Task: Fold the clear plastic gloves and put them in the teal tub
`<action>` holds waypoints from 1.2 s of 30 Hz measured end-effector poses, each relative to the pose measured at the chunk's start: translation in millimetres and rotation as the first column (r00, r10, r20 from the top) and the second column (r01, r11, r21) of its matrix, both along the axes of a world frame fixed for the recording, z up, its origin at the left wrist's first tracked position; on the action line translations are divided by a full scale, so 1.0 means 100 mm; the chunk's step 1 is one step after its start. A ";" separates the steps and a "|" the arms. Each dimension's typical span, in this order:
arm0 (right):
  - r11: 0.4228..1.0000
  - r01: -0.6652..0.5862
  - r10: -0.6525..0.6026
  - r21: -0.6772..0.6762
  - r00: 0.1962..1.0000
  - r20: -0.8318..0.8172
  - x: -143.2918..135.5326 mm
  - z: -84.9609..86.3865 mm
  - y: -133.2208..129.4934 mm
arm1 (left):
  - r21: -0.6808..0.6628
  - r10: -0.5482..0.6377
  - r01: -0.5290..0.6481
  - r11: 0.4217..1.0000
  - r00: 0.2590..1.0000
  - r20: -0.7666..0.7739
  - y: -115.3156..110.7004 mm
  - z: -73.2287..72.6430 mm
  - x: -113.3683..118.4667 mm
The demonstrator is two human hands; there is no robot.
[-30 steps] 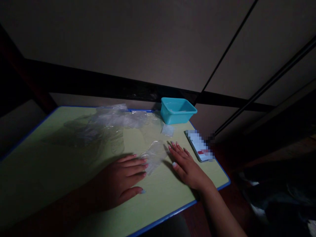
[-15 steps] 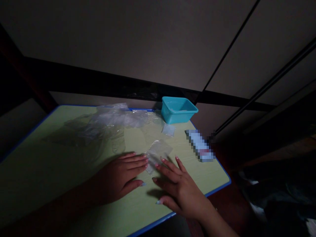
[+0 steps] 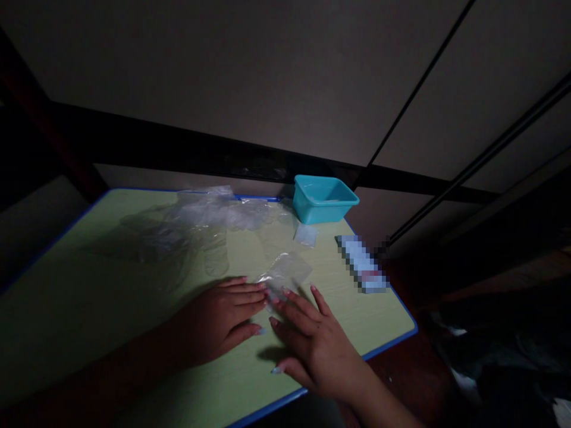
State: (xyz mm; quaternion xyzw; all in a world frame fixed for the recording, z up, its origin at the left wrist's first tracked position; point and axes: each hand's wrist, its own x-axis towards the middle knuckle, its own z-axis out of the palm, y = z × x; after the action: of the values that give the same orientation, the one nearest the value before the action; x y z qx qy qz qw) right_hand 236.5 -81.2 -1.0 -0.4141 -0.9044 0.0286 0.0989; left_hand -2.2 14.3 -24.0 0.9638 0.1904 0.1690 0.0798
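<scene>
A clear plastic bag (image 3: 288, 270) lies flat on the pale green table (image 3: 357, 321) in front of my hands. My left hand (image 3: 225, 318) rests palm down, its fingertips on the bag's near left edge and its thumb apart. Just to the right, my right hand (image 3: 319, 339) is spread, with its fingertips over the near part of the bag. Neither hand grips anything. The bag's near corner is partly hidden by the fingers. A small whitish packet (image 3: 306, 235) lies beyond the bag.
A pile of crumpled clear plastic (image 3: 205, 214) spreads over the table's back left. At the back edge stands a turquoise bin (image 3: 325, 201). A blurred-out light blue item (image 3: 362, 263) lies near the right edge. Behind the table rise cabinet panels (image 3: 250, 77).
My right hand has shifted slightly left, closer to my left hand, and covers more of the bag's near end. My left hand has hardly moved.
</scene>
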 end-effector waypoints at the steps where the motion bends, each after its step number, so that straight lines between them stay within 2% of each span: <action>1: 1.000 0.003 -0.003 0.001 1.000 -0.003 0.00 0.00 0.00 | -0.003 -0.001 0.001 1.000 1.000 0.007 0.00 0.00 0.00; 11: 1.000 0.017 -0.017 -0.006 1.000 0.024 -0.02 0.01 0.01 | 0.010 0.013 -0.012 1.000 0.999 -0.048 0.00 0.04 0.03; 21: 0.996 0.030 -0.029 -0.087 0.999 0.017 -0.08 0.03 0.05 | 0.019 0.001 0.000 1.000 0.999 -0.032 0.00 0.00 0.00; 26: 0.995 0.016 -0.017 -0.096 1.000 -0.008 -0.09 0.03 0.06 | 0.058 -0.010 0.008 0.998 1.000 0.025 0.00 -0.02 0.01; 36: 0.999 0.000 -0.001 -0.043 1.000 -0.009 -0.07 0.03 0.02 | 0.083 0.122 -0.131 0.988 0.987 0.109 0.00 -0.08 0.03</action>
State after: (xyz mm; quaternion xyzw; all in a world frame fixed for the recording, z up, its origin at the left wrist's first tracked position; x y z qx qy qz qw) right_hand 229.2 -78.7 1.6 -0.4162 -0.9030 0.0500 0.0938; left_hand 1.2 14.3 -31.6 0.9422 0.2389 0.2321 0.0352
